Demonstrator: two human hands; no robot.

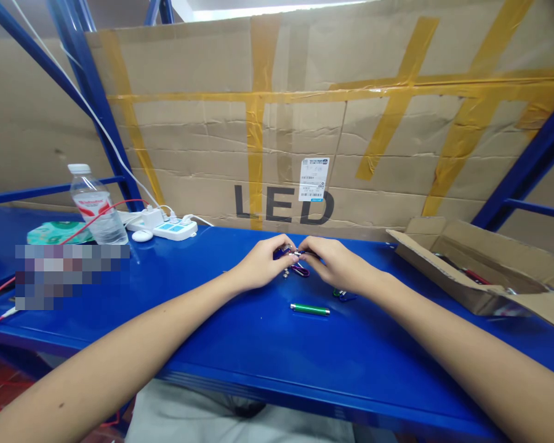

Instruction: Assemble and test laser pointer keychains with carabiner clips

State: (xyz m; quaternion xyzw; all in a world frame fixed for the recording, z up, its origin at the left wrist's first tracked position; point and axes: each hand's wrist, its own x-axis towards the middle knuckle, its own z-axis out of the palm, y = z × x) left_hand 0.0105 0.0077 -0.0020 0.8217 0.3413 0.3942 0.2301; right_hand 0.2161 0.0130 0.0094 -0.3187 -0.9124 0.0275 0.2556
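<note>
My left hand (pixel 264 263) and my right hand (pixel 336 264) meet over the blue table (pixel 240 344), fingers pinched together on a small purple keychain flashlight (pixel 293 253). A purple carabiner clip (pixel 301 271) hangs below the pinch, just above the tabletop. A green cylinder flashlight body (pixel 310 309) lies flat on the table in front of my hands. Under my right wrist sits a small green and blue clip (pixel 342 295), partly hidden.
An open cardboard box (pixel 484 271) with small parts stands at the right. At the left are a water bottle (pixel 96 208), a white power strip (pixel 166 226) with cables, a green packet (pixel 58 234) and a red wire. A taped cardboard wall (pixel 305 123) marked LED backs the table.
</note>
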